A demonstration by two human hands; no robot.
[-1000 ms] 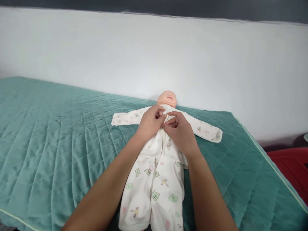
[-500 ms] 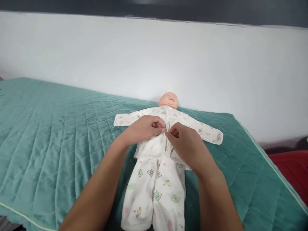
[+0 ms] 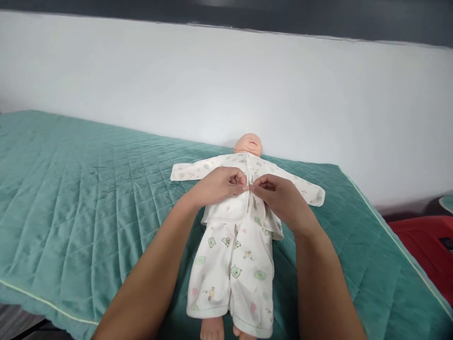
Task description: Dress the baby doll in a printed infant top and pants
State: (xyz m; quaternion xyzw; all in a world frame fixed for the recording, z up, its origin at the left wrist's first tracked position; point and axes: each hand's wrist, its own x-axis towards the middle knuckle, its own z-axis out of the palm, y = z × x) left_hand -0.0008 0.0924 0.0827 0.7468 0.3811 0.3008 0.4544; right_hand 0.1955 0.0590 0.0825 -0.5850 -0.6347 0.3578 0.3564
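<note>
A baby doll (image 3: 248, 143) lies on its back, its head toward the wall and its arms spread wide. It wears a white printed baby jacket (image 3: 226, 210) and matching trousers (image 3: 231, 271), with bare feet showing below the cuffs. My left hand (image 3: 226, 182) pinches one front edge of the jacket at mid-chest. From the other side my right hand (image 3: 274, 189) pinches the opposite edge, and the fingertips of both hands almost meet. Whatever fastener sits between the fingers is hidden. Below my hands the jacket front hangs apart over the trousers.
Under the doll spreads a green quilted bed cover (image 3: 88, 212) with a pale piped edge. A white wall (image 3: 226, 89) rises behind it, with a dark band along the top. Beyond the right edge stands a red plastic object (image 3: 424, 241), probably a chair.
The view has shifted slightly, so the doll's feet now show. My right hand has come level with my left, and the fingertips are closer together on the jacket front.
</note>
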